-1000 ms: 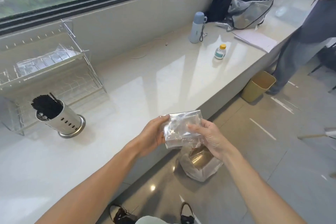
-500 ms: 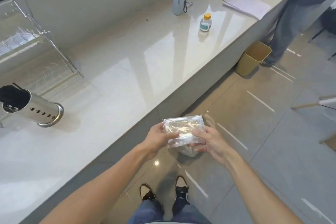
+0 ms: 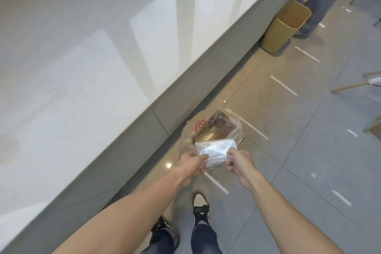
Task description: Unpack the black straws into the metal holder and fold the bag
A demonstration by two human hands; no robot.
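Clear folded bag [image 3: 214, 151] was pinched at both ends by curled fingers of left hand [image 3: 193, 164] and right hand [image 3: 239, 163], held above the floor bag [image 3: 228, 125], beside the bench [image 3: 82, 68]

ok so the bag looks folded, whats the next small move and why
Probably lower the folded clear bag into the open plastic bag on the floor and let go. Both hands, left and right, pinch it flat right above that opening, away from the counter.
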